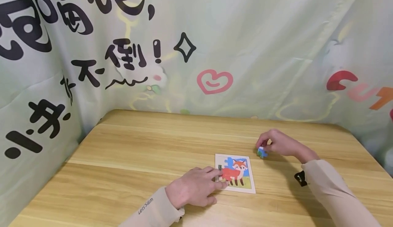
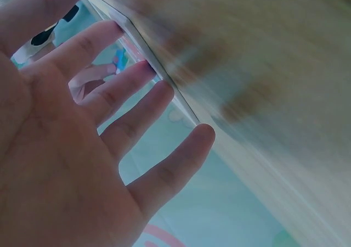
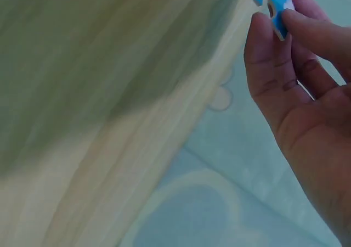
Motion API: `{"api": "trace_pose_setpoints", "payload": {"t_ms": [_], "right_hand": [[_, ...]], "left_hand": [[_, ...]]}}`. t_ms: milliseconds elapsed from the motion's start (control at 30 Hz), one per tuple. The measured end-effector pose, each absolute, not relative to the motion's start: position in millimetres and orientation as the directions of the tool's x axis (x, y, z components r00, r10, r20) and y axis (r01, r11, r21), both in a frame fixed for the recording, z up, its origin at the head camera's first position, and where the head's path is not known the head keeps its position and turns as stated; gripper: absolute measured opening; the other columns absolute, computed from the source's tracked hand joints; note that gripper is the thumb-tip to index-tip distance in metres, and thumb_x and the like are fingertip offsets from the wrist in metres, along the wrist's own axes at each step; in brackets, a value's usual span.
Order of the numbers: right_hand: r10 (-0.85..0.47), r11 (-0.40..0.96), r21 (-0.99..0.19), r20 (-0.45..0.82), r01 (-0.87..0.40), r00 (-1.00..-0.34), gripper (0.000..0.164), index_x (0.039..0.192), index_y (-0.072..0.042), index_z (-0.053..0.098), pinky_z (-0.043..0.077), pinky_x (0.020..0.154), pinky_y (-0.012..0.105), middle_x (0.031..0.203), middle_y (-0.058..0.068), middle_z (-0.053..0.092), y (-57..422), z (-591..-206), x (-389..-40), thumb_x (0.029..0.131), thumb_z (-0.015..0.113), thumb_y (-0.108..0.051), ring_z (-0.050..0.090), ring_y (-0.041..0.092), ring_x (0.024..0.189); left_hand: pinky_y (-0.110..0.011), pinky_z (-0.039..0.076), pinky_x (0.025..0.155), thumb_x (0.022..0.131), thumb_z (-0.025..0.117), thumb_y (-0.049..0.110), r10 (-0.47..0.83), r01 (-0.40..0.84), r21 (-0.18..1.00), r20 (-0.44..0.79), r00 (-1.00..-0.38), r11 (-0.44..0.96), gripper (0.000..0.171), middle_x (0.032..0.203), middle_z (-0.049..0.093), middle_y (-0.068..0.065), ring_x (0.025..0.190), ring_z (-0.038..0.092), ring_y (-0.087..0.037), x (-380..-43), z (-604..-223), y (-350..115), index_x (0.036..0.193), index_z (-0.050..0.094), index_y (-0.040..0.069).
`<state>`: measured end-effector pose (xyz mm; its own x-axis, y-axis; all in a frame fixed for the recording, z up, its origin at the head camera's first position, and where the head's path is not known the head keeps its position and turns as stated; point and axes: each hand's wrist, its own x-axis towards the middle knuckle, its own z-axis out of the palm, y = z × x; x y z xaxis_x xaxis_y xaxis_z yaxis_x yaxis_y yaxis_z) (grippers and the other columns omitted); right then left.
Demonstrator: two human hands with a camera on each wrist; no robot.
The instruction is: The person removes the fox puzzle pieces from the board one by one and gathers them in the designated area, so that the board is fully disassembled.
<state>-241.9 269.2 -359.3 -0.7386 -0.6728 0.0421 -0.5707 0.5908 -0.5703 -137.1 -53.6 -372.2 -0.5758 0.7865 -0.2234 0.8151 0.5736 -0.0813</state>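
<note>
A fox jigsaw puzzle (image 1: 234, 174) in a white frame lies on the wooden table, with a pale gap at its upper left. My left hand (image 1: 196, 186) rests at the puzzle's left side, its spread fingers reaching over the frame's edge. In the left wrist view those fingers (image 2: 164, 173) are nearly straight. Right of the puzzle and farther back, my right hand (image 1: 280, 143) pinches a blue and green puzzle piece (image 1: 261, 152) between thumb and fingertips. The right wrist view shows the blue piece (image 3: 272, 3) with its cut-out edge at the fingertips.
The wooden table (image 1: 147, 145) extends to a printed curtain (image 1: 258, 49) behind it and at the left. A small black object (image 1: 301, 178) shows beside the right sleeve (image 1: 328, 182).
</note>
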Motion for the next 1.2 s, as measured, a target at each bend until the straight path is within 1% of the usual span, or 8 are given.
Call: {"api": "trace_pose_setpoints", "payload": {"t_ms": [67,167,500,733,900,1200], "right_hand": [[-0.676,0.591,-0.569,0.038,-0.572,-0.736,0.027,0.092,-0.003,0.077,0.054,0.066,0.029,0.089,-0.001,0.072,273,-361,-243,0.082,0.064,0.019,0.061,0.011,0.075],[-0.662,0.605,-0.57,0.029,-0.557,-0.749,0.026,0.093,-0.002,0.076,0.054,0.065,0.029,0.088,-0.002,0.07,277,-363,-244,0.082,0.065,0.018,0.061,0.012,0.074],[-0.63,0.643,-0.553,0.011,-0.53,-0.776,0.024,0.09,-0.002,0.075,0.053,0.064,0.027,0.084,-0.003,0.069,286,-371,-246,0.082,0.065,0.018,0.06,0.009,0.073],[-0.636,0.65,-0.508,0.043,-0.565,-0.77,0.023,0.09,-0.001,0.075,0.056,0.065,0.029,0.086,0.0,0.07,288,-374,-249,0.08,0.068,0.02,0.063,0.013,0.074],[-0.629,0.663,-0.474,0.067,-0.58,-0.774,0.025,0.093,-0.004,0.076,0.057,0.069,0.03,0.09,0.0,0.071,284,-370,-250,0.082,0.069,0.017,0.065,0.015,0.078],[-0.66,0.624,-0.519,0.049,-0.584,-0.749,0.023,0.099,-0.003,0.075,0.057,0.072,0.032,0.096,0.003,0.072,271,-364,-249,0.084,0.069,0.013,0.067,0.02,0.083]], "left_hand": [[-0.033,0.044,0.105,0.098,0.062,0.05,0.787,0.816,-0.084,-0.225,-0.574,0.572,0.057,0.158,0.038,0.008,0.139,0.04,-0.012,-137,-372,-53,0.152,0.046,0.04],[-0.032,0.044,0.105,0.099,0.061,0.049,0.789,0.818,-0.088,-0.226,-0.572,0.568,0.056,0.158,0.038,0.007,0.139,0.04,-0.013,-138,-372,-53,0.152,0.046,0.04],[-0.033,0.045,0.104,0.098,0.062,0.049,0.787,0.816,-0.084,-0.223,-0.575,0.572,0.056,0.157,0.038,0.008,0.139,0.04,-0.012,-138,-372,-54,0.152,0.046,0.041],[-0.034,0.044,0.106,0.098,0.062,0.05,0.779,0.809,-0.08,-0.232,-0.583,0.582,0.057,0.158,0.037,0.009,0.14,0.038,-0.012,-138,-372,-53,0.152,0.045,0.041],[-0.035,0.044,0.105,0.098,0.062,0.048,0.783,0.809,-0.06,-0.222,-0.581,0.584,0.056,0.158,0.038,0.008,0.14,0.039,-0.012,-138,-372,-54,0.152,0.047,0.04],[-0.034,0.045,0.104,0.098,0.063,0.048,0.785,0.81,-0.058,-0.215,-0.581,0.583,0.056,0.158,0.038,0.008,0.139,0.039,-0.012,-137,-372,-54,0.151,0.047,0.04]]}}
